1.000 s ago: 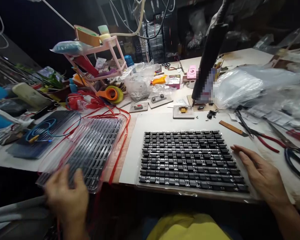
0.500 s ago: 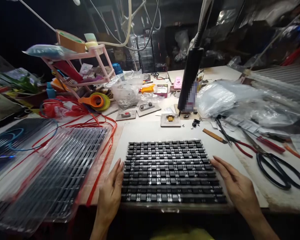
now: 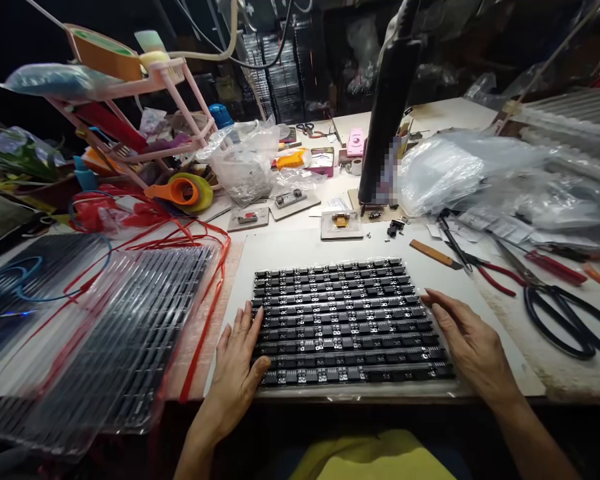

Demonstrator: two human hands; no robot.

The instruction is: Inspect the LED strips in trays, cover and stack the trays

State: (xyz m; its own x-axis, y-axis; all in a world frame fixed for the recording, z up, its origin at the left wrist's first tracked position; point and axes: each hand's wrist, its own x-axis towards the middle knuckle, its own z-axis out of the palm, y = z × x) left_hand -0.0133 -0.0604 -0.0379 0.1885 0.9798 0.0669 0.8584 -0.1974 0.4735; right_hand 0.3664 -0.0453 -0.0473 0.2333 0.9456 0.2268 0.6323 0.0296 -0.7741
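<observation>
- We see the left hand laid flat at the left edge of the block of black strips, fingers spread and extended, thumb resting on the lower left corner; it grips nothing.
- The right hand lies at the block's right edge, fingers straight and close together, pressing sideways against the strip ends; it too holds nothing.
- The block sits on the white board at the near edge of the bench, between the two hands.
- In our judgement the step is squaring the rows: we would keep both palms low and push evenly inward, so that no strip rides up over its neighbour.
- The strips are long, narrow and matt black, with small bright metallic parts at regular intervals; they lie parallel, close-packed, on a clear glossy film.
- To the left lies a clear plastic tray of strips, ribbed and shiny, crossed by a red cord.
- To the right lie black-handled scissors and red-handled pliers, well apart from the block.
</observation>
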